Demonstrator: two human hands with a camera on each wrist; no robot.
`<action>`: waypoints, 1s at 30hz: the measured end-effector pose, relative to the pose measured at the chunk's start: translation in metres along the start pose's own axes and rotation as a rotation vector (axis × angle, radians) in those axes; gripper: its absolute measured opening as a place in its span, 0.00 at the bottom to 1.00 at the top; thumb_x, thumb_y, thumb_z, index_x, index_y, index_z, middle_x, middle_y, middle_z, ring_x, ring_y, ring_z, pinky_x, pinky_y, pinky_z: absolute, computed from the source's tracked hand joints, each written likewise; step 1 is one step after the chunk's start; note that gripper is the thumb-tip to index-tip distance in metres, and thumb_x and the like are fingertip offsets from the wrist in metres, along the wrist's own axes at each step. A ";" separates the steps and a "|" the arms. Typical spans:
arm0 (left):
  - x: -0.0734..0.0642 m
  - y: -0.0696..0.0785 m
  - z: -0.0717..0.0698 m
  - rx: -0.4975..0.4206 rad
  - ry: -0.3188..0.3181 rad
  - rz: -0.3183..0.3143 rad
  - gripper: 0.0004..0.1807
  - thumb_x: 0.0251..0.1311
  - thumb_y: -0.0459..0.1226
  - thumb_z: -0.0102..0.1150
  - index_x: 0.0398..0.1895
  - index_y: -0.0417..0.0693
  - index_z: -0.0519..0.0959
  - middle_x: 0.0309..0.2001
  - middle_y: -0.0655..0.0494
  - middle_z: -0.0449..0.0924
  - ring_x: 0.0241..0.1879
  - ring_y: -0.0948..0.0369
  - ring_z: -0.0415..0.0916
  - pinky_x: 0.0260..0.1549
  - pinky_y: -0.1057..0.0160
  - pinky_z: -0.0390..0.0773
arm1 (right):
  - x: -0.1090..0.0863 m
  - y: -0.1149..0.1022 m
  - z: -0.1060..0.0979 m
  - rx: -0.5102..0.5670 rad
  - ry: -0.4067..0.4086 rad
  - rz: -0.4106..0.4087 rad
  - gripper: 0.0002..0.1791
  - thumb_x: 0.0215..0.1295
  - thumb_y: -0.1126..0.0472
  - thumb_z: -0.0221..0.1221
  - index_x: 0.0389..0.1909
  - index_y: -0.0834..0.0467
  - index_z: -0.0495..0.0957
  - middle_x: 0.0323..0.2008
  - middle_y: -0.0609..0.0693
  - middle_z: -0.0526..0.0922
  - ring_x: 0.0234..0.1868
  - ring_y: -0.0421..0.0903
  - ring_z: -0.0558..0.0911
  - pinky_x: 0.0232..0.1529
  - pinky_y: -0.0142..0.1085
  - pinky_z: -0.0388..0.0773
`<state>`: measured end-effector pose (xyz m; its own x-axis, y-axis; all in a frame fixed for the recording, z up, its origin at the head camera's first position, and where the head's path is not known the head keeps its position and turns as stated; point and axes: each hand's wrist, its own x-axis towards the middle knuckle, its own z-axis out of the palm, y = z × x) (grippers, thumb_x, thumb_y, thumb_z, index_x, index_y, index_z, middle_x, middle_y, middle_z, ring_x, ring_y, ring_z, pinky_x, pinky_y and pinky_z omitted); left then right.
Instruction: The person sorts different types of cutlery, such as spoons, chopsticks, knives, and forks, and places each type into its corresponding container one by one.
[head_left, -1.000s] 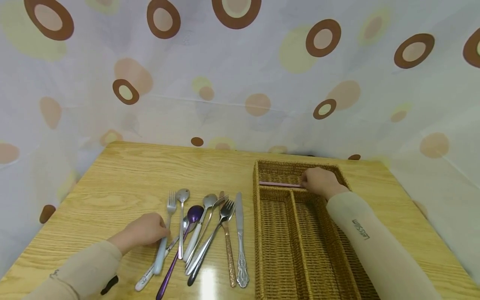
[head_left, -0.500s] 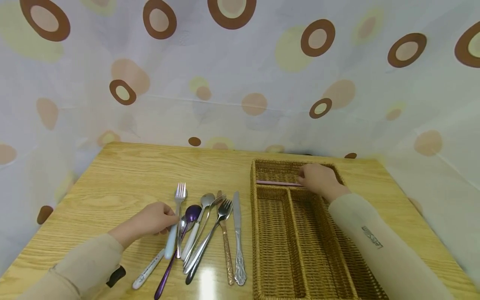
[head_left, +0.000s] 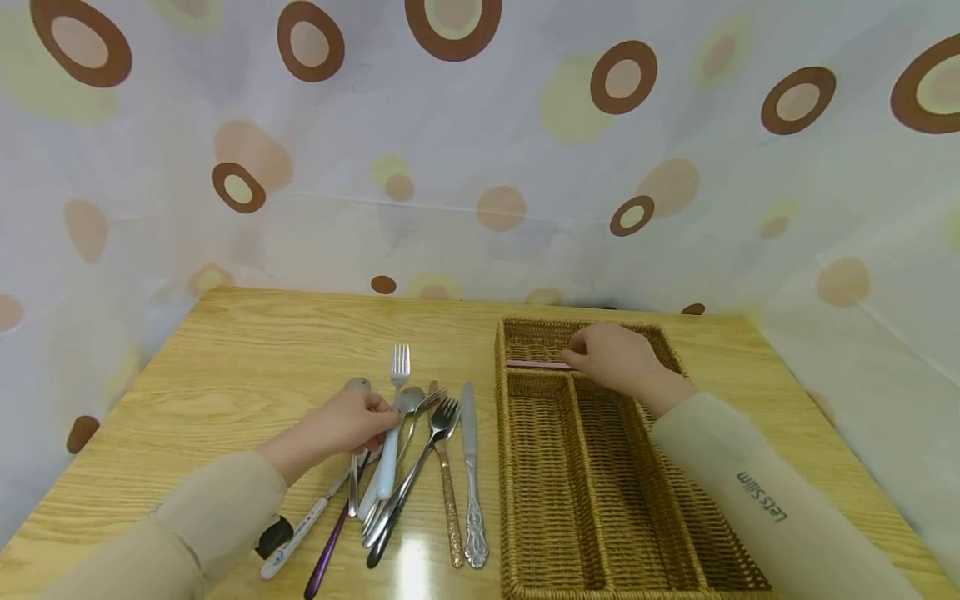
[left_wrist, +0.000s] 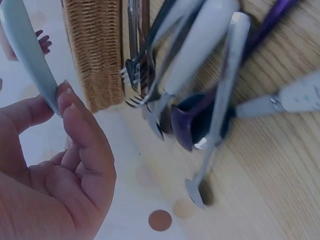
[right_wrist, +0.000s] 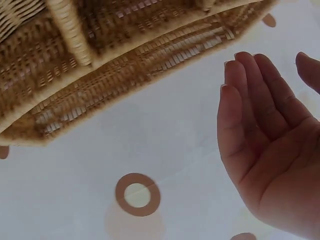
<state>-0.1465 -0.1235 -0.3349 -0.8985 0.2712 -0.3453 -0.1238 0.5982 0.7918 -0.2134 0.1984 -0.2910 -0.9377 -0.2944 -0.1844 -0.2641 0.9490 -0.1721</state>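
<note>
My left hand (head_left: 337,429) pinches a fork (head_left: 387,463) by its pale blue handle, tines pointing away, above the other cutlery. In the left wrist view, thumb and fingertips meet on the blue handle (left_wrist: 31,52). Below lie a purple spoon (head_left: 327,553), a spoon with a white handle (left_wrist: 200,45), a dark-handled fork (head_left: 442,417), a gold-handled piece (head_left: 452,517) and a silver knife (head_left: 472,458). My right hand (head_left: 615,358) hovers over the back of the wicker tray (head_left: 504,467); in the right wrist view its fingers are relaxed and hold nothing.
The tray is divided into a back compartment and long front ones. A thin pink stick (head_left: 538,364) lies in the back compartment. A patterned curtain (head_left: 450,250) hangs behind the wooden table (head_left: 285,358).
My left hand has lifted the blue-handled fork and carried it to the right over the other cutlery. The right hand has shifted slightly left above the tray's back compartment.
</note>
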 end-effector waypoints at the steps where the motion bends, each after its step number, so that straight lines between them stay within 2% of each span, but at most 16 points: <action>1: 0.001 0.003 0.002 -0.011 0.002 -0.003 0.10 0.61 0.36 0.51 0.23 0.42 0.73 0.18 0.56 0.71 0.18 0.65 0.65 0.19 0.70 0.66 | -0.001 -0.004 0.000 0.010 -0.001 -0.007 0.18 0.67 0.49 0.52 0.44 0.58 0.82 0.33 0.51 0.85 0.23 0.40 0.78 0.27 0.38 0.74; 4: 0.005 0.011 0.009 -0.021 0.011 -0.011 0.09 0.61 0.37 0.52 0.26 0.41 0.73 0.19 0.56 0.73 0.19 0.65 0.67 0.19 0.71 0.67 | -0.002 -0.013 0.002 0.046 -0.013 -0.019 0.19 0.67 0.48 0.52 0.43 0.58 0.82 0.35 0.51 0.86 0.24 0.40 0.78 0.28 0.38 0.75; 7: 0.009 0.019 0.016 -0.024 0.016 -0.014 0.09 0.62 0.38 0.52 0.29 0.41 0.74 0.23 0.55 0.75 0.21 0.64 0.70 0.20 0.71 0.69 | -0.002 -0.023 0.004 0.081 -0.039 -0.024 0.20 0.67 0.47 0.51 0.43 0.57 0.82 0.29 0.49 0.85 0.21 0.41 0.77 0.27 0.37 0.73; 10: 0.014 0.026 0.024 -0.035 0.024 -0.004 0.09 0.62 0.38 0.53 0.27 0.43 0.74 0.25 0.55 0.76 0.23 0.63 0.71 0.21 0.70 0.69 | -0.001 -0.033 0.006 0.110 -0.054 -0.024 0.20 0.68 0.45 0.50 0.30 0.55 0.82 0.15 0.44 0.74 0.15 0.40 0.68 0.21 0.34 0.66; 12: 0.018 0.031 0.029 -0.043 0.028 0.005 0.10 0.62 0.39 0.53 0.26 0.44 0.73 0.25 0.54 0.76 0.23 0.63 0.71 0.21 0.69 0.68 | 0.000 -0.040 0.007 0.130 -0.062 -0.025 0.22 0.68 0.44 0.49 0.19 0.53 0.76 0.10 0.42 0.65 0.13 0.40 0.62 0.18 0.32 0.60; 14: 0.021 0.035 0.034 -0.044 0.035 0.024 0.10 0.62 0.39 0.52 0.25 0.44 0.74 0.24 0.54 0.75 0.23 0.63 0.71 0.21 0.70 0.68 | 0.002 -0.047 0.008 0.145 -0.069 -0.021 0.25 0.67 0.42 0.48 0.13 0.50 0.68 0.09 0.42 0.57 0.13 0.39 0.56 0.18 0.32 0.56; 17: 0.025 0.040 0.040 -0.033 0.024 0.054 0.11 0.63 0.39 0.52 0.26 0.43 0.77 0.22 0.54 0.75 0.23 0.62 0.70 0.22 0.70 0.68 | 0.003 -0.055 0.010 0.173 -0.090 -0.014 0.26 0.68 0.40 0.47 0.12 0.49 0.66 0.08 0.42 0.56 0.12 0.39 0.54 0.17 0.32 0.55; 19: 0.026 0.045 0.044 -0.027 0.021 0.067 0.11 0.63 0.40 0.52 0.29 0.43 0.78 0.22 0.54 0.76 0.24 0.61 0.72 0.23 0.69 0.70 | 0.004 -0.061 0.013 0.185 -0.104 -0.015 0.27 0.68 0.40 0.46 0.12 0.49 0.64 0.09 0.42 0.56 0.13 0.39 0.54 0.16 0.31 0.54; 22: 0.027 0.051 0.050 -0.017 0.004 0.084 0.11 0.64 0.41 0.52 0.31 0.42 0.78 0.26 0.52 0.78 0.27 0.59 0.75 0.25 0.67 0.72 | 0.005 -0.068 0.017 0.211 -0.125 -0.026 0.29 0.68 0.39 0.46 0.10 0.50 0.61 0.08 0.42 0.57 0.12 0.38 0.54 0.16 0.30 0.53; 24: 0.028 0.054 0.054 -0.002 -0.004 0.100 0.11 0.63 0.41 0.53 0.33 0.43 0.79 0.29 0.52 0.80 0.28 0.60 0.77 0.26 0.65 0.74 | 0.006 -0.072 0.020 0.241 -0.137 -0.027 0.28 0.68 0.41 0.47 0.10 0.50 0.64 0.08 0.42 0.57 0.12 0.38 0.54 0.16 0.30 0.53; 25: 0.028 0.056 0.056 0.004 -0.011 0.112 0.11 0.63 0.41 0.53 0.34 0.42 0.79 0.29 0.52 0.80 0.28 0.60 0.77 0.27 0.63 0.75 | 0.007 -0.073 0.022 0.260 -0.146 -0.022 0.28 0.68 0.41 0.47 0.10 0.50 0.65 0.08 0.43 0.57 0.11 0.38 0.54 0.15 0.30 0.53; 27: 0.029 0.058 0.059 0.038 -0.017 0.149 0.11 0.63 0.41 0.53 0.34 0.43 0.79 0.29 0.52 0.81 0.27 0.62 0.76 0.45 0.56 0.76 | 0.007 -0.074 0.025 0.296 -0.160 -0.008 0.25 0.68 0.45 0.49 0.12 0.52 0.72 0.07 0.43 0.60 0.11 0.38 0.56 0.15 0.29 0.55; 29: 0.029 0.061 0.062 0.077 -0.012 0.189 0.11 0.63 0.41 0.52 0.32 0.44 0.80 0.26 0.51 0.82 0.27 0.63 0.76 0.61 0.45 0.63 | 0.009 -0.075 0.027 0.330 -0.173 0.009 0.22 0.68 0.49 0.50 0.16 0.54 0.78 0.07 0.43 0.63 0.11 0.38 0.59 0.16 0.29 0.58; 30: 0.029 0.062 0.063 0.087 -0.012 0.206 0.11 0.63 0.41 0.52 0.30 0.44 0.80 0.25 0.51 0.82 0.26 0.64 0.75 0.62 0.44 0.61 | 0.009 -0.075 0.028 0.345 -0.178 0.020 0.22 0.68 0.51 0.51 0.18 0.56 0.80 0.08 0.43 0.64 0.11 0.38 0.60 0.16 0.28 0.59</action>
<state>-0.1539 -0.0304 -0.3274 -0.8959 0.4029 -0.1873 0.0989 0.5919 0.7999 -0.1960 0.1215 -0.3073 -0.8802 -0.3200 -0.3504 -0.1267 0.8701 -0.4763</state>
